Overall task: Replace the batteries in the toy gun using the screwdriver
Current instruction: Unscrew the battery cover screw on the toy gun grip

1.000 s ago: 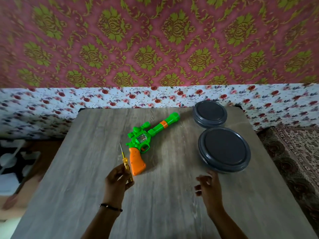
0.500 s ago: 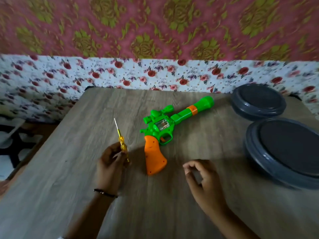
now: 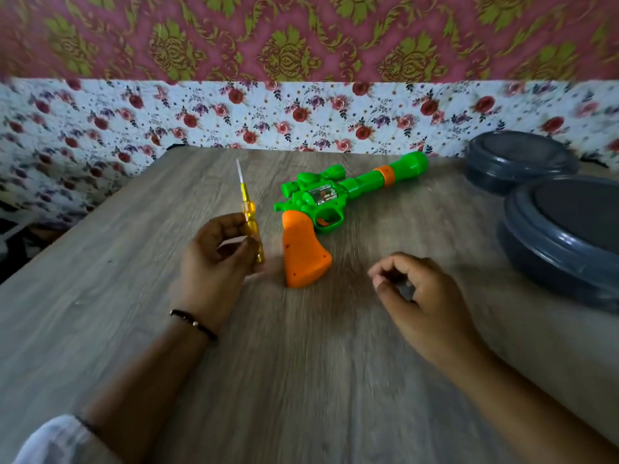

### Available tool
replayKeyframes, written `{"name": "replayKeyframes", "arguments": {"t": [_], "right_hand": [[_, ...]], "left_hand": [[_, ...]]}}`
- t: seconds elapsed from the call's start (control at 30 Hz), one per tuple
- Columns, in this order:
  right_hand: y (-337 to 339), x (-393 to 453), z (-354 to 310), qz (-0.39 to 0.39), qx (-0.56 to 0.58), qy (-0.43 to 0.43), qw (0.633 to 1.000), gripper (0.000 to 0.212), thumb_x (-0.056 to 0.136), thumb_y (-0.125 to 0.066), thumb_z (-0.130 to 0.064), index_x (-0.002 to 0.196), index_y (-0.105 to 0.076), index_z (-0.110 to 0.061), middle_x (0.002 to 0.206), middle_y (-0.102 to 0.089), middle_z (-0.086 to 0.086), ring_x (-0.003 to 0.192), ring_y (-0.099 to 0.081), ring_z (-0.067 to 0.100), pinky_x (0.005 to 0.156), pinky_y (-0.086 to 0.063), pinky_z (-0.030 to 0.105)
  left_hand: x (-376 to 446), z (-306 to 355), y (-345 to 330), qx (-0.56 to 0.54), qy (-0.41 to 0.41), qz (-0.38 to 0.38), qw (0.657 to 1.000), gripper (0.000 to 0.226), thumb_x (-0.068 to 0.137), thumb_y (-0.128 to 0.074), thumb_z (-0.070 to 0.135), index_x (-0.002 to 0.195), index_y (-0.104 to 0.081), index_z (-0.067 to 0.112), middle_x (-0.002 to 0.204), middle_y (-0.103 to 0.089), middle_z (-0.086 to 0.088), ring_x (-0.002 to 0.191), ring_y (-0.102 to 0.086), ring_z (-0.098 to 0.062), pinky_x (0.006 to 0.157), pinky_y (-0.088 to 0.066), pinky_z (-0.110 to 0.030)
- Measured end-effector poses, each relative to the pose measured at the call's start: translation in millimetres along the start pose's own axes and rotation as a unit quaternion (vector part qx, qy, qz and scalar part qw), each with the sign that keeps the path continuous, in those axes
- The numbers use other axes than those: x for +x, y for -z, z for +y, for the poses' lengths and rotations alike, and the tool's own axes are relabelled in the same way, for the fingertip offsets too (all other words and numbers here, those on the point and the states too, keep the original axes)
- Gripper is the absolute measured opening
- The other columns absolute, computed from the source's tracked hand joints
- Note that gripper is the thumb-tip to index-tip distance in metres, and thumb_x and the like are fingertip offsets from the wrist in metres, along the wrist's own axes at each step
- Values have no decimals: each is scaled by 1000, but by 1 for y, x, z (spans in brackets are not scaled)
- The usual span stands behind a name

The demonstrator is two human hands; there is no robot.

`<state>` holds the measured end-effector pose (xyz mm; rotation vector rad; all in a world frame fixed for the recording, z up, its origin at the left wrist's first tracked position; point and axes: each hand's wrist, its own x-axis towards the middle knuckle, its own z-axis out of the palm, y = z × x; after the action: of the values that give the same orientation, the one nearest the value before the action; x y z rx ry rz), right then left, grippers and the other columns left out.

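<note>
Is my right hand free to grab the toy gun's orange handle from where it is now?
Probably yes. The right hand holds nothing and only bare table lies between it and the toy gun, untouched on its side.

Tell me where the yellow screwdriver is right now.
In the head view, the yellow translucent-handled screwdriver is held in the left hand, tip pointing away, just left of the green toy gun's orange plastic grip.
</note>
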<state>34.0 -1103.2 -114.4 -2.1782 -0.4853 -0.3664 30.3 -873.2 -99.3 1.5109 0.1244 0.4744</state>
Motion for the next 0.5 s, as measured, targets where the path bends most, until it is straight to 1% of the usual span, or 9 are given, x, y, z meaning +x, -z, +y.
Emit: {"name": "replayKeyframes", "arguments": {"t": [0.07,0.13,0.2,0.23,0.3,0.33,0.37,0.43,0.5], "right_hand": [[0,-1,-4,27,-10,41,999,14,83,-60,-15,96,-62,-21,83,-61,-9,85,-57,12,72,-49,27],[1,-2,-10,48,-62,103,992,30,79,-58,-18,110,-59,-18,86,-61,-2,84,-58,17,71,-51,34],[2,-1,-14,63,-102,158,980,39,81,-55,-22,120,-53,-20,89,-60,-1,85,-58,17,72,-50,30],[2,-1,-16,67,-85,161,981,39,82,-53,-27,121,-52,-21,89,-60,-2,84,-58,14,72,-48,26],[0,-2,-21,78,13,114,990,37,83,-52,-38,114,-59,-20,84,-61,-8,78,-58,5,68,-46,17],[-1,-6,-27,84,60,90,991,36,82,-53,-43,107,-63,-20,81,-63,-10,76,-59,5,66,-46,16],[-2,-5,-28,75,100,62,990,34,82,-54,-46,99,-67,-20,79,-66,-8,75,-60,5,65,-47,18],[-1,-5,-29,50,149,46,987,28,84,-58,-43,84,-70,-17,72,-67,-7,69,-59,5,64,-46,20],[-3,-5,-32,34,211,13,977,19,87,-63,-28,77,-70,-14,64,-65,-7,63,-56,2,62,-43,18]], "left_hand": [[-9,7,-9,-20,-11,-39,999,22,88,-52,-9,100,-57,9,87,-61,-3,62,-63,-1,56,-57,-22],[-20,11,-18,-15,-30,-77,996,24,86,-57,-9,100,-58,10,89,-62,-5,63,-63,-2,54,-56,-22],[-30,12,-27,-13,-39,-108,993,26,82,-63,-6,97,-60,15,90,-61,-7,65,-63,-6,54,-56,-26],[-35,13,-31,-21,-33,-117,992,26,81,-64,-7,96,-60,14,91,-61,-9,66,-62,-8,54,-57,-27],[-45,14,-39,-34,-20,-126,991,25,81,-64,-7,97,-60,11,92,-62,-14,68,-61,-14,54,-57,-29],[-53,16,-39,-27,-35,-128,991,24,80,-66,-5,96,-61,11,91,-63,-12,69,-62,-16,55,-58,-30],[-57,15,-41,-12,-46,-134,990,23,78,-68,-3,94,-61,13,88,-64,-7,69,-63,-15,56,-58,-32],[-63,13,-46,22,-71,-140,987,24,76,-73,2,91,-62,18,78,-64,9,69,-65,-14,59,-59,-39],[-65,14,-49,60,-89,-141,984,24,76,-75,7,89,-62,22,74,-66,14,67,-67,-16,59,-60,-42]]}}
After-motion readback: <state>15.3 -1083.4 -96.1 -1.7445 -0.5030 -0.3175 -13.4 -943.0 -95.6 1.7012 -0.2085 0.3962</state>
